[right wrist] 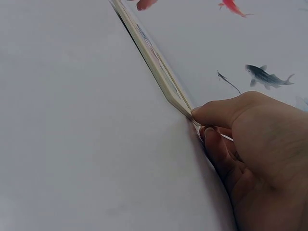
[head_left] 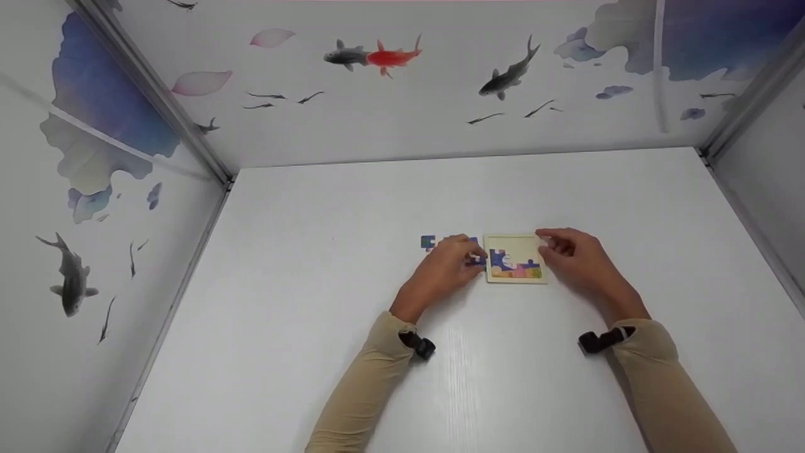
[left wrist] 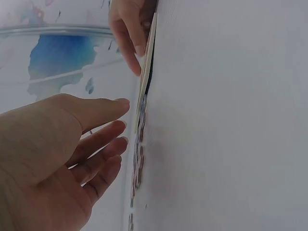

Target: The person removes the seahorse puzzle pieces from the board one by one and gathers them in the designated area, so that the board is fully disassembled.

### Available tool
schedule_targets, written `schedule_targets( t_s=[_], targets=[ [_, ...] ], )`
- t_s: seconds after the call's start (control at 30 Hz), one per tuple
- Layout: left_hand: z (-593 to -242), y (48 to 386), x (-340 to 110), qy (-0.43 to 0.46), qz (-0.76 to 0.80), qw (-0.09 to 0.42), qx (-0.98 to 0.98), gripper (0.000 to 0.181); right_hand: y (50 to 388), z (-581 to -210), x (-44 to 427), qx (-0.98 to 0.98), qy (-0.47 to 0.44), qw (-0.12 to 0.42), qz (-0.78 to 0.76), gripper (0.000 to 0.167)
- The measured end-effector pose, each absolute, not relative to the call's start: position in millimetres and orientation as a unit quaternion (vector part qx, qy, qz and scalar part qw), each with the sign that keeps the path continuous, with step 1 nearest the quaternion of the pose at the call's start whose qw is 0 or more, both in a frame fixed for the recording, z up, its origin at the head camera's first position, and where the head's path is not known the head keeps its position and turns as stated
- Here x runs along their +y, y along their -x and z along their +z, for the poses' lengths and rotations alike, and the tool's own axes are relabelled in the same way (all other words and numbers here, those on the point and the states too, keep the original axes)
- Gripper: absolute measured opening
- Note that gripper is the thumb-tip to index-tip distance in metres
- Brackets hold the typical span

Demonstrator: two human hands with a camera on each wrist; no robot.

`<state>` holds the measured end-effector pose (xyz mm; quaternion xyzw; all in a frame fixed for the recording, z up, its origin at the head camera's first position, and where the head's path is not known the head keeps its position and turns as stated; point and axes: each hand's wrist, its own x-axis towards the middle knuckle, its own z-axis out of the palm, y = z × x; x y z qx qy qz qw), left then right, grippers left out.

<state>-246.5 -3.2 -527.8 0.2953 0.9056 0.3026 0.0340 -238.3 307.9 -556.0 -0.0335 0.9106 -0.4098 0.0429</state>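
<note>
A square wooden puzzle tray [head_left: 514, 259] lies on the table, its lower part filled with colourful jigsaw pieces [head_left: 517, 272]. My right hand [head_left: 575, 255] holds the tray's right edge; in the right wrist view the thumb [right wrist: 207, 113] presses on its rim, with the other fingers curled beside it. My left hand [head_left: 446, 261] hovers at the tray's left side, over loose puzzle pieces [head_left: 428, 241]. In the left wrist view the left hand [left wrist: 72, 149] has relaxed, parted fingers with nothing between them. It partly hides the loose pieces in the head view.
The white table [head_left: 314, 251] is bounded by printed panels at the back [head_left: 440, 119] and the left [head_left: 75, 239]. Another panel stands on the right. Black straps with small devices [head_left: 418, 345] sit on both wrists.
</note>
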Motion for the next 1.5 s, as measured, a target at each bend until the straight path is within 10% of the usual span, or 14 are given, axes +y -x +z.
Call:
schedule_targets(
  t_s=[1.5],
  targets=[
    [-535,249,37,-0.267,0.259,0.007,0.928,0.031,242,-556,307,0.921,0.072,0.033,-0.382,0.060]
  ],
)
